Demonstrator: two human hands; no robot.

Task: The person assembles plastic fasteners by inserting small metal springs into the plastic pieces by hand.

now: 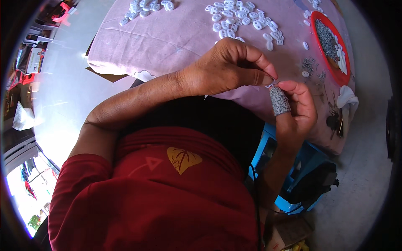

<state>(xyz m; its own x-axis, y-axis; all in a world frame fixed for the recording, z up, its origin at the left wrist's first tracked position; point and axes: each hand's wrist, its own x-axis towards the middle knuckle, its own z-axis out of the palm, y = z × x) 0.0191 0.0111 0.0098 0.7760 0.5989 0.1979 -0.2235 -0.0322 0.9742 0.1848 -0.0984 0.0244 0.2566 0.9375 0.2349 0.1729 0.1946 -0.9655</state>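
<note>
A small white piece [269,85] sits right at the meeting point of both hands, just off the tip of the left thumb and just above the right hand's sleeved fingertip. The left hand [224,69] reaches it from the upper left, its thumb and index finger closed to a narrow pinch that appears to hold the piece. The right hand [303,111] comes from the lower right, with its covered digit pointing upward and a bare fingertip bent in beside it; the gap between these two fingers is slight, but I cannot tell whether they grip anything. Both hands are about equally near. So little of the piece shows, a thin curved edge or loop, that its long axis cannot be read. The sleeve [280,101] is a speckled grey tube, knitted or rough in look, against smooth bare skin. Hands and piece are at the near edge of the bench [167,52], which is draped in soft, creased pink cloth. Farther out lie glossy white oval pieces [245,14], rounded like beads and seemingly plastic, many with openings through them. To the right, a smooth red tray [341,78] holds a heap of thin grey metal bits [325,39], with more such slivers [309,65] loose on the fabric beside it and a crumpled white cloth [347,98] just below.
</note>
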